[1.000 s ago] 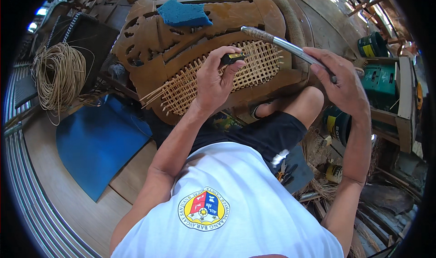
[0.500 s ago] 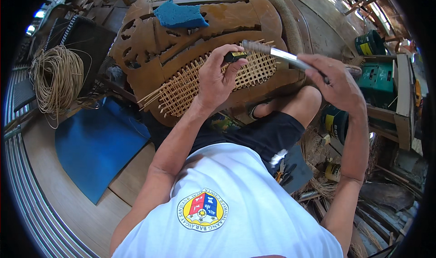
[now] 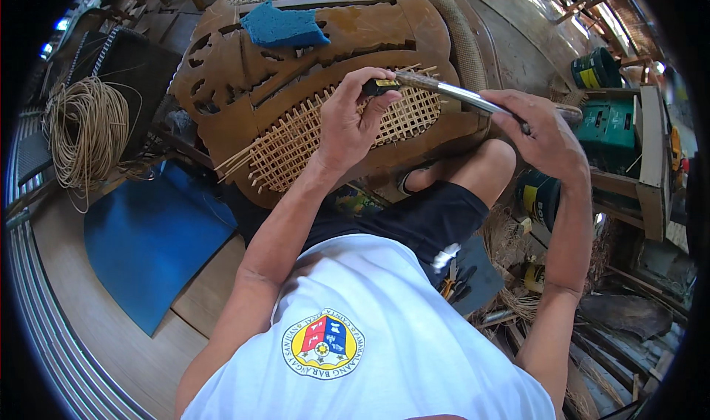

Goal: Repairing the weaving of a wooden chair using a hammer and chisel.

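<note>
My left hand (image 3: 346,120), closed, pinches a small black block with a yellow patch (image 3: 381,87) between thumb and fingers. A long, slim tool with a silver shaft and brown end (image 3: 462,94) slants from beside the block to my right hand (image 3: 543,133). My right fingers are wrapped round it; a dark tip shows below them, and its exact kind is unclear. Under both hands lies a brown carved wooden chair frame (image 3: 355,31). An oval panel of woven cane (image 3: 296,152) fills its near opening, with loose strand ends sticking out at the left.
A blue foam piece (image 3: 285,26) rests on the frame. At left hang coiled cane strands (image 3: 87,131), above a blue sheet (image 3: 159,242). To the right stand a wooden crate (image 3: 651,168), dark green buckets (image 3: 538,198) and cane scraps (image 3: 510,250). Pliers (image 3: 460,283) lie beside my thigh.
The silver-shafted tool, blurred before, now shows more sharply and its brown end sits slightly nearer the black block. Both hands keep their holds. The whole view has shifted slightly.
</note>
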Tool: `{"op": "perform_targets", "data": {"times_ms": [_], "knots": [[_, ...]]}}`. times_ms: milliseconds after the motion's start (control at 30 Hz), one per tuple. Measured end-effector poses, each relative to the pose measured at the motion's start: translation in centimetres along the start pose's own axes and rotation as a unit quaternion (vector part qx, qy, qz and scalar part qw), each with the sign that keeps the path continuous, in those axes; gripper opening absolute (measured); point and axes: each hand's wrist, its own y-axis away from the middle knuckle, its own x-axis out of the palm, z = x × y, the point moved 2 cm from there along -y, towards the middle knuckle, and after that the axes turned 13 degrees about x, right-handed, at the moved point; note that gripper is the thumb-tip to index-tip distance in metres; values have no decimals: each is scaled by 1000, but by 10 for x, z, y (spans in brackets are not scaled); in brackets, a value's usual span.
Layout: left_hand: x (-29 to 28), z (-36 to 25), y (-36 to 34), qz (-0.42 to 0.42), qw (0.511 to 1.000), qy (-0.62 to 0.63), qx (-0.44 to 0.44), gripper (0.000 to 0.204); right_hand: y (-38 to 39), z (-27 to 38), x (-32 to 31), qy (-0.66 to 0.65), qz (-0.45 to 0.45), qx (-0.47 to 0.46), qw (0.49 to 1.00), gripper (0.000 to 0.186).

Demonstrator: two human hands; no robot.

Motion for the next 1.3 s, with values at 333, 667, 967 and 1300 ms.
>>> {"op": "perform_targets", "data": {"times_ms": [333,667,967,1300], "knots": [[-24,-24,23,-67,997,15,-36,30,27,-3,-23,36,-21,9,999,31],[-27,-36,37,-16,1000,-25,-4,32,31,18,15,-11,109,-14,994,30],[-14,-44,38,76,969,-152,177,47,24,31,10,-22,99,24,995,29],[-72,-64,51,-139,990,-2,20,31,41,25,1,-19,-24,17,999,30]]}}
